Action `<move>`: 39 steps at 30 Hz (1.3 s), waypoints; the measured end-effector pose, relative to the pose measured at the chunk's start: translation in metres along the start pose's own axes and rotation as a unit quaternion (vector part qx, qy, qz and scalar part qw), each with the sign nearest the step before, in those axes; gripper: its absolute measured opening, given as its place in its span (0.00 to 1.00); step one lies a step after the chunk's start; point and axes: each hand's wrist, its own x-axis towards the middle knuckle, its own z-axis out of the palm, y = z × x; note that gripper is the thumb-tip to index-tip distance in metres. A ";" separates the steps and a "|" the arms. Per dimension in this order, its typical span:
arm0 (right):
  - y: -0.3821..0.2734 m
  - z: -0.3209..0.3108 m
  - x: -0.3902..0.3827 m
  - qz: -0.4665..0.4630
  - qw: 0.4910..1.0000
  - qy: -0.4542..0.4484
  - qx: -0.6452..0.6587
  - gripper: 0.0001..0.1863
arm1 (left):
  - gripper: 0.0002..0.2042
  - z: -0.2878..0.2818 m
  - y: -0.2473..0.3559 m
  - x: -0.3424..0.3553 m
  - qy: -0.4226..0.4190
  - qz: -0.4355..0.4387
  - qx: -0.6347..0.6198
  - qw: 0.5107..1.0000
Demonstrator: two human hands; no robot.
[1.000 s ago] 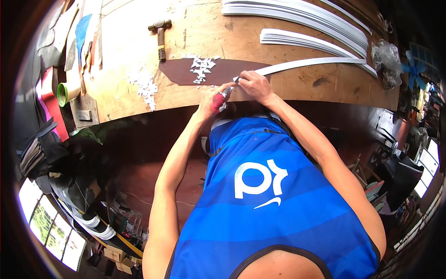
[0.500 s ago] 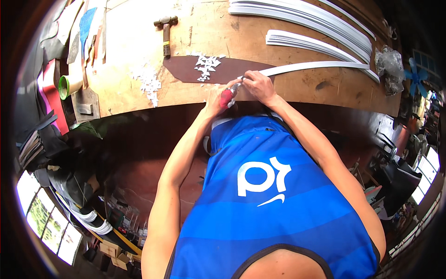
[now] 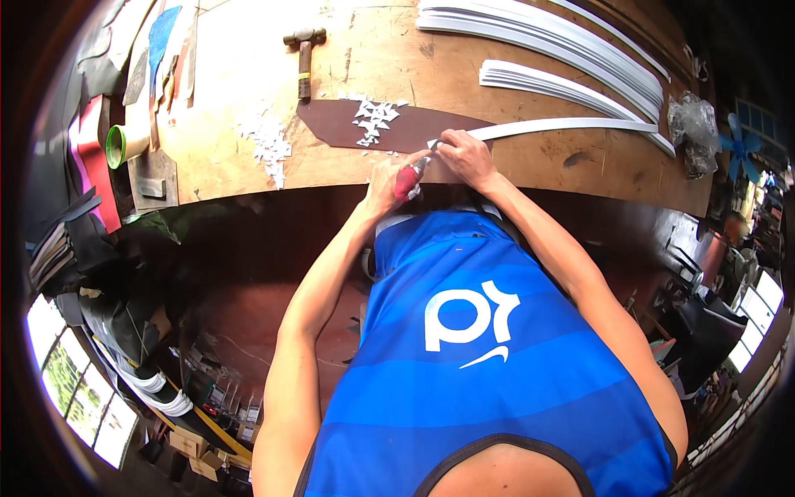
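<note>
In the head view, the left hand (image 3: 385, 182), at the upper middle of the frame, is curled around a red-handled tool (image 3: 407, 180), its tip pointing toward the other hand. The right hand (image 3: 469, 156), just beside it, pinches the near end of a white strip (image 3: 571, 125), which runs off toward the upper right. Whether the tool's blades are parted cannot be told.

The step in hand looks like trimming that end; the next move seems to call for a steady pinch and a well-placed tip.

The strip is narrow, smooth and flexible-looking, like those in the layered stacks (image 3: 542, 35) at the upper right. Small, sharp-cornered white scraps (image 3: 374, 121) lie on a dark brown, flat sheet (image 3: 418, 123) with angled corners; more chips (image 3: 270, 151) are strewn left of it on the scuffed wooden table (image 3: 219, 91). A wood-handled hammer (image 3: 305, 65) lies above the sheet.
</note>
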 end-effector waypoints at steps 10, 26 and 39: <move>0.001 0.001 0.001 0.000 1.000 -0.005 -0.002 0.05 | 0.21 -0.002 -0.001 -0.010 0.019 0.007 -0.037 0.999; 0.002 -0.003 0.004 0.003 1.000 -0.017 -0.010 0.06 | 0.21 0.005 -0.009 -0.019 0.025 -0.036 -0.067 0.997; 0.009 -0.017 0.035 0.131 0.974 -0.151 0.108 0.05 | 0.14 0.013 0.017 -0.015 0.174 -0.215 -0.152 0.949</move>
